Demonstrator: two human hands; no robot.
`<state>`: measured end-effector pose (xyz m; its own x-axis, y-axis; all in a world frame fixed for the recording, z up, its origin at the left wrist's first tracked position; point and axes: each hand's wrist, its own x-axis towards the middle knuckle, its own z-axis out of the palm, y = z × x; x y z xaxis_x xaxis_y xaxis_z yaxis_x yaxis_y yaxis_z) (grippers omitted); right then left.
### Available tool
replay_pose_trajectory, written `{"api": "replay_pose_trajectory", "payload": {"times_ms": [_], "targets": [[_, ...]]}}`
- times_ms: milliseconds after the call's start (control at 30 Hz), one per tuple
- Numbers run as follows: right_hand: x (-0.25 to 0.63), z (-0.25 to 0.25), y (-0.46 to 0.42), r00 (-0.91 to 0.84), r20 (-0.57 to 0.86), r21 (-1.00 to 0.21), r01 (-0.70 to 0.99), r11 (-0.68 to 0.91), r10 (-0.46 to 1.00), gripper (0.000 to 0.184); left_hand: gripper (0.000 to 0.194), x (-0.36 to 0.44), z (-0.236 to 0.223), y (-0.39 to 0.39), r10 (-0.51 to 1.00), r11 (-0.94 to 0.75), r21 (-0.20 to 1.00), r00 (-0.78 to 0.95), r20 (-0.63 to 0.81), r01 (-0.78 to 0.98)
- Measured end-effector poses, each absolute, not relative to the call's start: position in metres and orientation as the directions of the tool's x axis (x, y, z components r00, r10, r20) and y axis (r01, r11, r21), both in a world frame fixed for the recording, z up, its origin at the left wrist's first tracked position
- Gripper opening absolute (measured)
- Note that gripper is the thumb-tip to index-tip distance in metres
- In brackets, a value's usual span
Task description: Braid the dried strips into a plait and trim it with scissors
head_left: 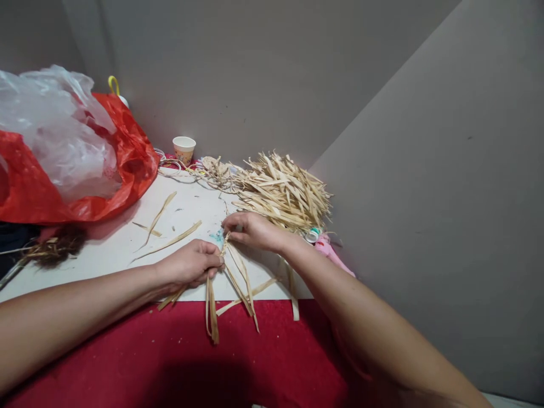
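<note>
Straw-coloured strips, apparently dried plant fibre, meet in a short twisted strand (225,245) near the front of a white bench (204,204), where a person's two bare hands work close together. The left hand (198,263) is clamped on the strand's lower part, thumb pressed against curled fingers. The right hand (244,229) is at its upper end, thumb and fingertips drawn in around the tip; whether they pinch it firmly cannot be told from this angle. Loose ends (242,277) fan out below the grip, toward red fabric (276,351) in front of the bench.

Beyond the right hand, a thick pile of strips (284,190) leans near the grey wall (425,198); a paper cup (184,150) stands upright at the back, and a red plastic bag (138,164) bulges at left.

The likeliest trouble is unravelling: should the left thumb slacken, the twist could spring open. Strips so thin and seemingly dry might also split if bent or pulled too hard. The spread ends could tangle with one another or with stray strips (174,241) on the bench, and a sleeveless forearm passing so near the pile might drag pieces loose.
</note>
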<state>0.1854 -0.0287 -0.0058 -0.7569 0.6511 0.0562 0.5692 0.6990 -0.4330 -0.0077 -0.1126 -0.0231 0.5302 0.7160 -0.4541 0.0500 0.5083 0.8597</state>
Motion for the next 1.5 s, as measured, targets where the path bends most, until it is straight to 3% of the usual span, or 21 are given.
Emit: {"api": "replay_pose_trajectory", "payload": {"times_ms": [167, 300, 633, 833, 1033, 1167, 1233, 1300, 1367, 1433, 1500], "targets": [[0.191, -0.010, -0.009, -0.751, 0.195, -0.241, 0.587, 0.773, 0.631, 0.019, 0.009, -0.010, -0.015, -0.108, 0.723, 0.555, 0.832, 0.491, -0.487, 0.007], [0.186, -0.015, -0.001, -0.791, 0.184, -0.216, 0.547, 0.809, 0.584, 0.021, 0.010, -0.009, -0.008, -0.110, 0.702, 0.601, 0.799, 0.488, -0.519, -0.015], [0.188, -0.012, 0.004, -0.600, 0.235, -0.609, 0.522, 0.597, 0.765, 0.018, 0.028, -0.011, -0.018, -0.102, 0.806, 0.486, 0.873, 0.370, -0.461, 0.028], [0.188, -0.018, 0.000, -0.541, 0.242, -0.668, 0.509, 0.543, 0.806, 0.023, 0.034, -0.012, -0.014, -0.100, 0.796, 0.498, 0.867, 0.388, -0.465, 0.018], [0.189, -0.018, -0.001, -0.516, 0.247, -0.713, 0.477, 0.514, 0.821, 0.020, 0.025, -0.014, -0.011, -0.098, 0.781, 0.526, 0.850, 0.398, -0.481, -0.005], [0.189, -0.007, -0.003, -0.382, 0.266, -0.787, 0.444, 0.428, 0.885, 0.032, 0.022, -0.015, -0.015, -0.097, 0.773, 0.533, 0.846, 0.415, -0.480, -0.015], [0.186, -0.002, -0.004, -0.218, 0.140, -0.882, 0.416, 0.222, 0.966, 0.024, 0.022, -0.015, -0.016, -0.097, 0.776, 0.525, 0.851, 0.421, -0.471, -0.015], [0.180, 0.002, -0.003, -0.096, -0.080, -0.926, 0.375, -0.039, 0.992, 0.013, 0.021, -0.016, -0.017, -0.098, 0.782, 0.511, 0.860, 0.423, -0.458, -0.013], [0.174, 0.003, -0.002, -0.088, -0.274, -0.903, 0.366, -0.225, 0.958, 0.029, 0.021, -0.016, -0.016, -0.098, 0.790, 0.491, 0.871, 0.424, -0.443, -0.004], [0.166, 0.001, -0.001, -0.132, -0.375, -0.874, 0.379, -0.303, 0.917, 0.038, 0.021, -0.016, -0.014, -0.099, 0.793, 0.476, 0.879, 0.430, -0.433, 0.008], [0.158, -0.003, 0.001, -0.158, -0.423, -0.862, 0.374, -0.342, 0.892, 0.036, 0.021, -0.016, -0.012, -0.099, 0.789, 0.473, 0.881, 0.437, -0.431, 0.015]]}}
